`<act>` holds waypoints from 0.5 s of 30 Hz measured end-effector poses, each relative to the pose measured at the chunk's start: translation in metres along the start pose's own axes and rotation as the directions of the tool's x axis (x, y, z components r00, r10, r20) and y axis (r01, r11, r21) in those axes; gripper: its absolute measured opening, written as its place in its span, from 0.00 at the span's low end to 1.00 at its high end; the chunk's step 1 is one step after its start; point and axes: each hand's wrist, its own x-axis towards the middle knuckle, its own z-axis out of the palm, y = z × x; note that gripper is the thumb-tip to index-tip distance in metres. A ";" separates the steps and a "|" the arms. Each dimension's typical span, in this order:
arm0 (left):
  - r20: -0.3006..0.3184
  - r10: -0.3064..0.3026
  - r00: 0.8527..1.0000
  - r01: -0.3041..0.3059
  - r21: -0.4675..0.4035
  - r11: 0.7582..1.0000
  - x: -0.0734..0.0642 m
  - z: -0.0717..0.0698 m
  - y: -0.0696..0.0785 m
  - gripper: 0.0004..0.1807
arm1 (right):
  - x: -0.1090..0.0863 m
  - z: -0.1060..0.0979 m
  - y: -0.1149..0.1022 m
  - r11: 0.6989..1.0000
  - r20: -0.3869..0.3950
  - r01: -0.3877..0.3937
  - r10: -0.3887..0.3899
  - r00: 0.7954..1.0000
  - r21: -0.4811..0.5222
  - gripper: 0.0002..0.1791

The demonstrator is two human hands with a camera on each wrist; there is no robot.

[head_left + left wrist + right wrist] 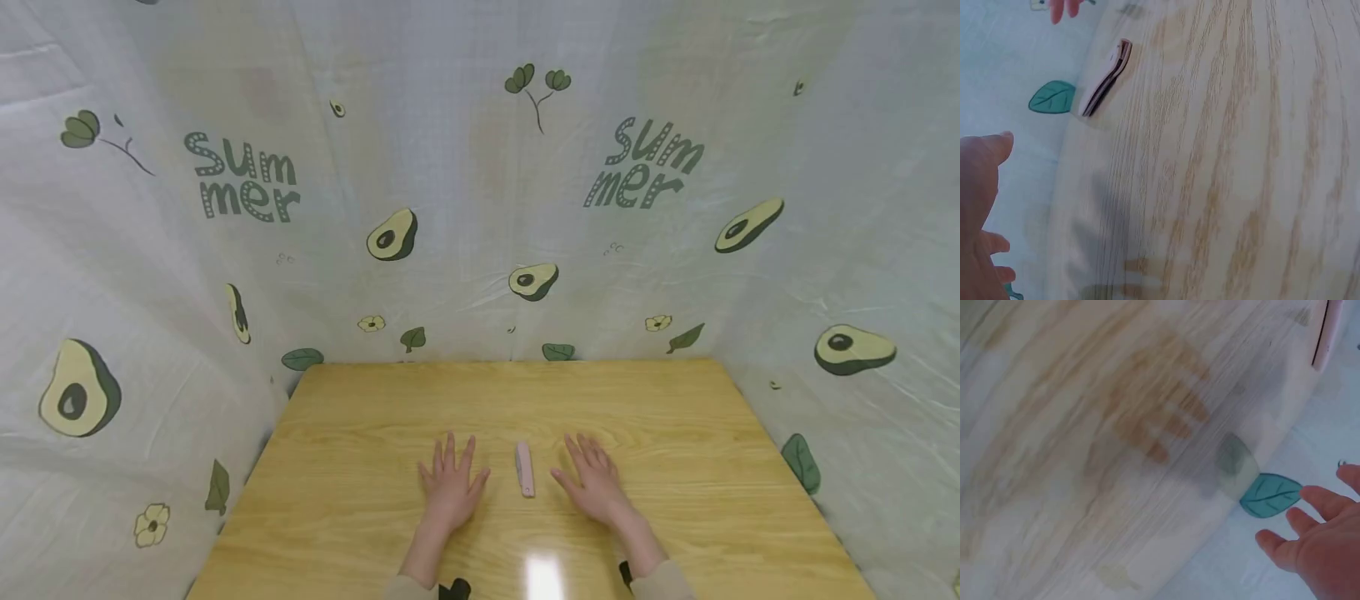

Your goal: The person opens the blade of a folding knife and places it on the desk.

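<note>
A slim pink folding knife (525,470), folded, lies on the wooden table (360,417) between the two hands, pointing away from the person. To its left is the left hand (450,493), palm down with fingers spread and straight, holding nothing. The right hand (596,487) is on the other side, its fingers also extended and its thumb toward the knife. In the left wrist view the knife (1100,81) shows a dark slot along its edge. Only one end of the knife (1329,337) shows in the right wrist view, where the table reflects the fingers.
A pale cloth (465,167) printed with avocados, leaves and lettering hangs behind the table and along both sides. Light glares off the tabletop near the front. A black strap (454,590) circles the left wrist by a beige sleeve (411,588).
</note>
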 end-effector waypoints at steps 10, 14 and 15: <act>-0.056 -0.061 0.997 0.046 -0.237 0.971 0.007 0.014 0.006 0.31 | 0.011 0.011 -0.006 0.945 0.004 -0.050 0.051 0.999 0.323 0.39; -0.028 -0.132 0.991 0.106 -0.441 0.891 0.011 0.021 0.010 0.30 | 0.017 0.017 -0.007 0.900 0.020 -0.104 0.105 0.994 0.424 0.35; -0.017 -0.159 0.987 0.131 -0.490 0.862 0.011 0.023 0.011 0.30 | 0.018 0.019 -0.008 0.890 0.024 -0.121 0.123 0.992 0.441 0.34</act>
